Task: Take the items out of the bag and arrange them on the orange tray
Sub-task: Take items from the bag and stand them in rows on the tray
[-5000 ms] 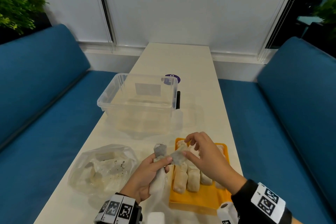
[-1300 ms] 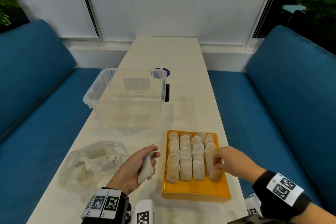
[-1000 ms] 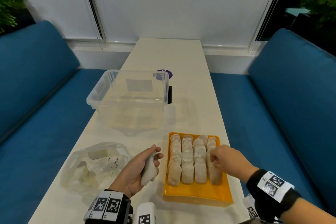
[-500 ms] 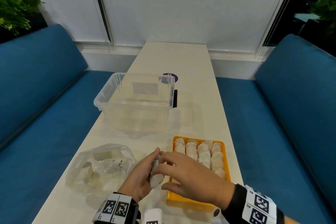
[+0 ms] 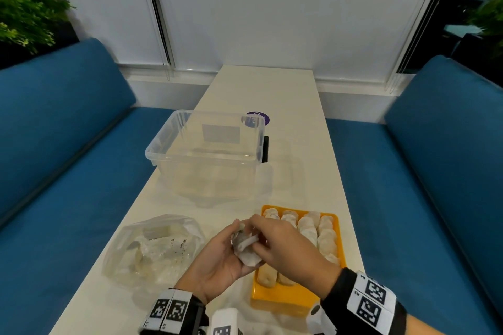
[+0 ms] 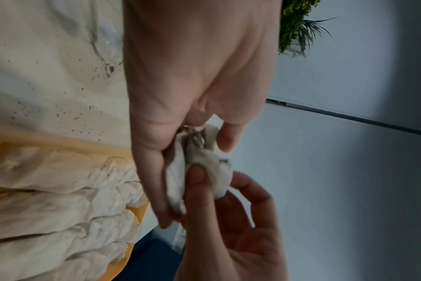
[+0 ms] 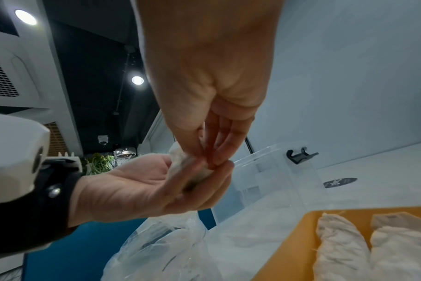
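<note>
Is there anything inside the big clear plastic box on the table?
No, in the head view the clear plastic box looks empty; the pale wrapped pieces lie on the orange tray nearer the person.

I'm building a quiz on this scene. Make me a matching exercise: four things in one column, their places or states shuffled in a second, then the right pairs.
Things:
1. orange tray
2. clear plastic bag
3. clear plastic bin
4. small pale bundle

Places or states:
A. held between left hand and right hand
B. crumpled on the table, left of the hands
C. lined with rows of pale rolls
D. stands open, farther up the table

Pairs: 1-C, 2-B, 3-D, 4-A
</note>
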`<state>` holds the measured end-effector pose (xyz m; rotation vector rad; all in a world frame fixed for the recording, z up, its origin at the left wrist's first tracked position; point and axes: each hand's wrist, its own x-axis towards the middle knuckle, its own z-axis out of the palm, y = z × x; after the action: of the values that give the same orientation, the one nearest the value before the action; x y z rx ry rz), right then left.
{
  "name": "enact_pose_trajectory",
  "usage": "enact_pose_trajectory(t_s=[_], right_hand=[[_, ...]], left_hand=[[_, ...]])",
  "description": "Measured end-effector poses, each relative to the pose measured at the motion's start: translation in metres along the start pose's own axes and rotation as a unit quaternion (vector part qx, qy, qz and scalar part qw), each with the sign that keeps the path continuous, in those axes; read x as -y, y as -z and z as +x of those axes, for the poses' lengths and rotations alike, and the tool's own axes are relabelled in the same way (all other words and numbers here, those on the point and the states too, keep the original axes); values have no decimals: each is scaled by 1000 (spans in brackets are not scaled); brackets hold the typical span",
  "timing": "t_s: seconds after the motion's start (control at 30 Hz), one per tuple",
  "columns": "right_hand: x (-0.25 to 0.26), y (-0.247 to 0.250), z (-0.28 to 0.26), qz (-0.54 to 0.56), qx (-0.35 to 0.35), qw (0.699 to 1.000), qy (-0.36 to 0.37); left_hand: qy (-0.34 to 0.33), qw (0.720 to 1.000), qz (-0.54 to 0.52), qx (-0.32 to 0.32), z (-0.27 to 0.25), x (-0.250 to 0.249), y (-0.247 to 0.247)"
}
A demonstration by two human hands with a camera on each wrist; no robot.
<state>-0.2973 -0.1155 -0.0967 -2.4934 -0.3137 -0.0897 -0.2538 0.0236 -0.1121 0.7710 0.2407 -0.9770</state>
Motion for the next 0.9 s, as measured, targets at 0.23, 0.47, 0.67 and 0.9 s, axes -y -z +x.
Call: enact_pose_trajectory(t_s=[0.23,0.47,0.67,0.9], right_hand=[[-5,13,1,53,32,998,5],[-4,16,1,59,3,998,0],[-12,22,0,160,-43,983,-82],[-22,22,-3,435,-57,875,-202]], left_hand=[[-32,998,52,-30,4,3,4],[-56,985,133,-90,9,2,7],[-81,986,115,-86,4,-2,6],[-126,972,190,-59,-3,-6,3]])
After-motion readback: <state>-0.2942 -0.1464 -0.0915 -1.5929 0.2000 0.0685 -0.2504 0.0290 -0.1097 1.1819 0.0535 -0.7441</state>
